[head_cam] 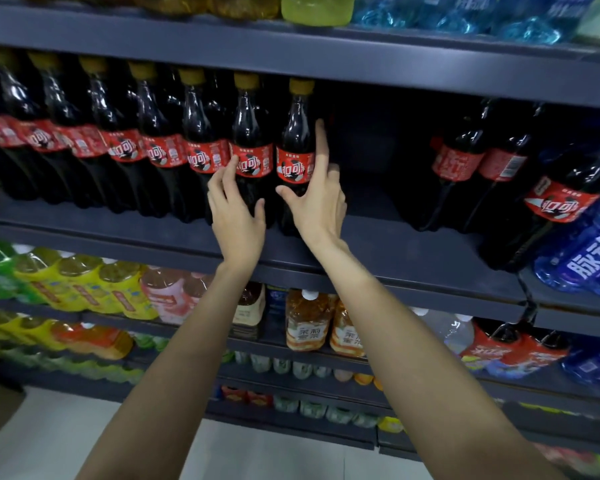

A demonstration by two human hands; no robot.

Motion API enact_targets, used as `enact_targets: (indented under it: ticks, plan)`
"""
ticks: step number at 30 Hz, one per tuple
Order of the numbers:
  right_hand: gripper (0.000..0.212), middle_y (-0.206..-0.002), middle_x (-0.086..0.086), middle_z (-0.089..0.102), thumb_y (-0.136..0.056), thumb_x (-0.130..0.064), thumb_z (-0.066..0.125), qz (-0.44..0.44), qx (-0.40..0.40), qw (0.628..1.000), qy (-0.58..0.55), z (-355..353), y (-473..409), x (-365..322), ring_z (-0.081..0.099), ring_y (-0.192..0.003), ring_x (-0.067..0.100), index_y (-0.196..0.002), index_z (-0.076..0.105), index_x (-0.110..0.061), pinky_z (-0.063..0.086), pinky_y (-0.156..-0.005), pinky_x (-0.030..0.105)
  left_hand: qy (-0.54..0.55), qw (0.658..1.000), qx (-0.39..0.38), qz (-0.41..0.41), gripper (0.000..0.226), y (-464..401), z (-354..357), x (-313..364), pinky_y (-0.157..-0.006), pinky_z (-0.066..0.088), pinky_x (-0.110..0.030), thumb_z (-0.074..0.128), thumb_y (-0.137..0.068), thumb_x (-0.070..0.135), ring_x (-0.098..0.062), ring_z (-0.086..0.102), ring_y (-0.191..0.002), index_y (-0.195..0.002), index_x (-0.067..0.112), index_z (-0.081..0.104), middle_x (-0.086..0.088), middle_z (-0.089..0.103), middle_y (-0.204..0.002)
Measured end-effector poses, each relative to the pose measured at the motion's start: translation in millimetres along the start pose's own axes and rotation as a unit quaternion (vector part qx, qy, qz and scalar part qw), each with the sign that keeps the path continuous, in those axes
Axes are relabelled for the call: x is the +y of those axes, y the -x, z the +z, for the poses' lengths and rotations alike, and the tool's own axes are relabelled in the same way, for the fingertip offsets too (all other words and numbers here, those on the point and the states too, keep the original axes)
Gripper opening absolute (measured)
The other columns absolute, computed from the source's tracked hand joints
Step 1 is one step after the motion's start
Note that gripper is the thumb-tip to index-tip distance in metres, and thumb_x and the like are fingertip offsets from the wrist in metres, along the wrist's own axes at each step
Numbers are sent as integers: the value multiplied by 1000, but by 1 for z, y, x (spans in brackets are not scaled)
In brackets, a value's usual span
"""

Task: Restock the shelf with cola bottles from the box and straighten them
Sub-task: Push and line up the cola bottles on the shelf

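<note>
A row of dark cola bottles with red labels and yellow caps stands along the dark shelf (378,244). My left hand (236,209) rests with spread fingers against the lower part of the second-last bottle (248,133). My right hand (321,199) touches the right side of the last bottle in the row (297,140), index finger pointing up along it, thumb out in front. Neither hand is closed around a bottle. Further right stand more cola bottles (465,161), with a gap of bare shelf between the two groups. The box is out of view.
A shelf above holds yellow and blue bottles (316,8). Blue water bottles (582,261) crowd the right edge. Shelves below carry green, yellow, pink and orange tea drinks (307,323). Pale floor (84,434) shows at the bottom left.
</note>
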State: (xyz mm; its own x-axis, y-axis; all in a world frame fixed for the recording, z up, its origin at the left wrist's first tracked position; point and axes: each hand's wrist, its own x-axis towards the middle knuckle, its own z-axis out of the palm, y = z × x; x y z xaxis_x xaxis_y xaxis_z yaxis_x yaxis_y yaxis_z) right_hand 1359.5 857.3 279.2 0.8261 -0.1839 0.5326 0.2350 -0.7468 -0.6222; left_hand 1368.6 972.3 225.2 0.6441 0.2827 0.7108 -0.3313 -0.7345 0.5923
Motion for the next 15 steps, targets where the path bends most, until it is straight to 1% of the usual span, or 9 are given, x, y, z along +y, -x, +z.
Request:
enact_targets:
  ticks: [4, 7, 9, 10, 11, 12, 14, 15]
  plan:
    - [92, -119, 17, 53, -77, -36, 76, -3, 6, 1000, 0, 6, -2, -3, 60, -103, 35, -149, 18, -24, 51, -78, 44, 14, 1000, 4, 16, 72, -2, -2, -10, -84, 56, -42, 65, -86, 11, -25, 47, -123, -145, 24, 26, -7, 37, -138]
    - [103, -123, 15, 51, -75, -42, 75, -19, -3, 1000, -16, 2, 1, -2, 59, -105, 31, -150, 5, -32, 53, -76, 43, 28, 999, -5, 16, 70, 2, -6, -6, -86, 55, -40, 63, -87, 12, -25, 45, -124, -146, 19, 27, -10, 37, -138]
    - [97, -130, 12, 47, -80, -47, 69, -49, -16, 997, -60, -9, 9, 4, 52, -114, 27, -150, 4, -31, 50, -78, 36, 48, 999, 15, 11, 62, 11, -11, 9, -88, 52, -40, 62, -89, 16, -25, 42, -127, -144, 11, 32, -12, 38, -138]
    - [88, -132, 10, 46, -84, -46, 65, -65, -15, 994, -85, -19, 15, 10, 49, -118, 24, -150, 10, -29, 46, -82, 32, 72, 997, 26, 30, 56, 17, -14, 21, -89, 51, -41, 60, -90, 15, -24, 42, -126, -140, 8, 38, -13, 41, -136]
    - [77, -133, 7, 48, -88, -42, 61, -79, -3, 991, -106, -31, 24, 19, 47, -120, 21, -149, 18, -26, 43, -87, 28, 105, 991, 25, 78, 48, 24, -18, 34, -90, 50, -42, 59, -90, 13, -23, 44, -123, -135, 4, 44, -14, 46, -132]
    - [64, -130, 4, 52, -91, -36, 59, -87, 22, 988, -124, -44, 34, 31, 49, -119, 17, -146, 29, -23, 42, -91, 27, 140, 978, 4, 153, 40, 31, -21, 50, -90, 49, -42, 58, -90, 9, -22, 48, -119, -129, 3, 51, -15, 52, -126]
    - [41, -117, 1, 61, -94, -22, 57, -93, 103, 981, -134, -74, 53, 59, 55, -110, 15, -134, 48, -15, 45, -94, 32, 182, 929, -61, 317, 30, 38, -22, 82, -88, 49, -39, 58, -87, 3, -23, 57, -105, -117, 4, 60, -13, 63, -111]
    - [33, -111, 0, 63, -94, -15, 56, -92, 147, 977, -123, -90, 59, 74, 57, -106, 15, -127, 54, -12, 46, -93, 34, 190, 903, -91, 375, 27, 38, -18, 97, -85, 50, -37, 58, -86, 2, -25, 60, -98, -113, 6, 64, -11, 67, -104]
